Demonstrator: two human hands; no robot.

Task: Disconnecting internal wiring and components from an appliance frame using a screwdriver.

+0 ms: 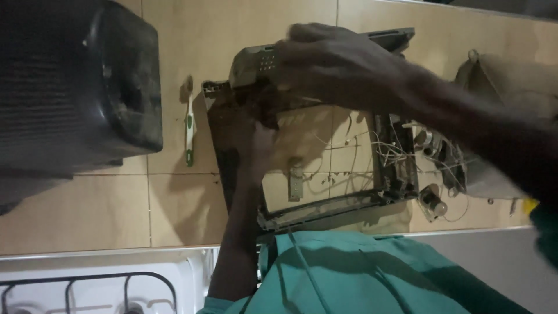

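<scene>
A dismantled dark device frame [325, 212] lies on the tan tiled surface [87, 215], open in the middle, with thin white wires [349, 142] across the opening. My left hand [256, 145] comes up from below and grips the frame's left side. My right hand [331, 64] reaches in from the right and closes over a grey casing piece [253, 64] at the frame's upper left corner. My teal sleeve [360, 273] covers the frame's near edge.
A large black plastic housing [75, 87] stands at the left. A green and white toothbrush [189, 125] lies between it and the frame. Small metal parts and wires [433, 200] sit by a grey-brown casing [511, 81] at the right. A white stove grate [87, 285] shows bottom left.
</scene>
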